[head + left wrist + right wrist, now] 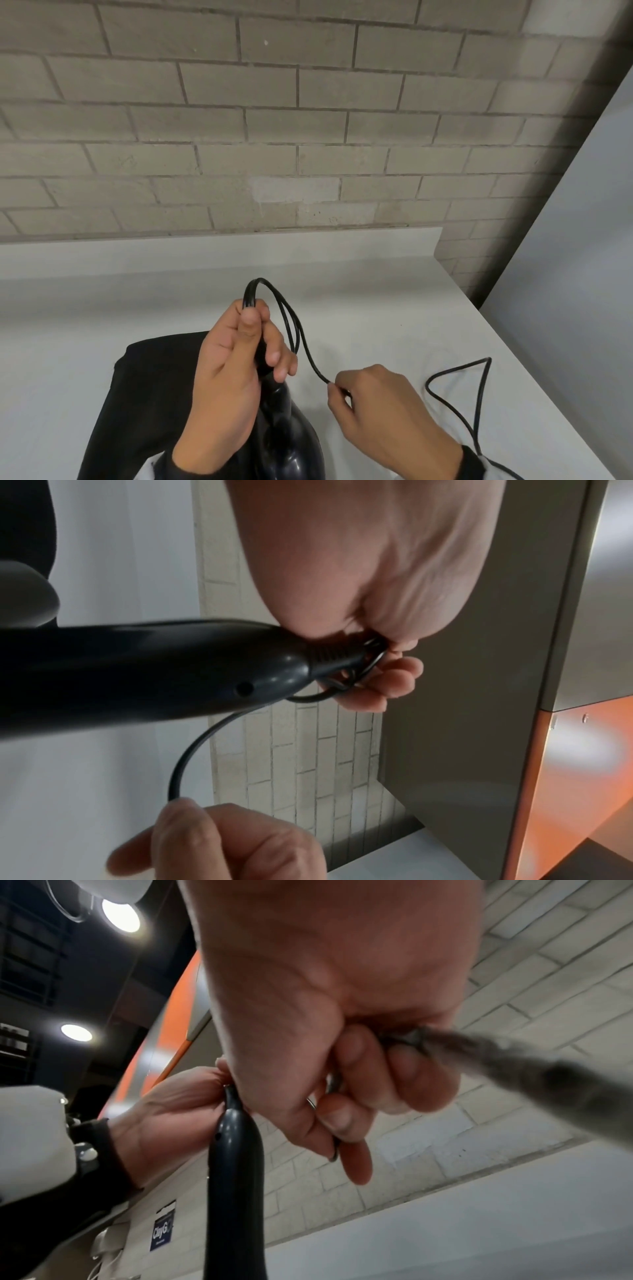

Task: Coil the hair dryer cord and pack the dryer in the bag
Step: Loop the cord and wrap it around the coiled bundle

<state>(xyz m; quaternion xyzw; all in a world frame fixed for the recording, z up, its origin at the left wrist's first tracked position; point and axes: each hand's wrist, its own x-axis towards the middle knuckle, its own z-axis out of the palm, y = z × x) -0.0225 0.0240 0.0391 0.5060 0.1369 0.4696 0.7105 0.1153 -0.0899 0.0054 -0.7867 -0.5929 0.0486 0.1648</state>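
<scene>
A black bag (144, 383) is lying on the desk (68, 308) left of the hands. The left hand (229, 370) is clutching the dryer (287, 442) handle and cord (291, 329) loops. The right hand (383, 407) is pinching the cord; slack is trailing toward the desk's right edge.

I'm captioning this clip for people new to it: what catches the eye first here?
First, the left hand at centre, gripping black cord loops against the hair dryer handle. Just right, the right hand pinches the cord, whose slack trails over the white table. A black bag lies under the left hand.
</scene>
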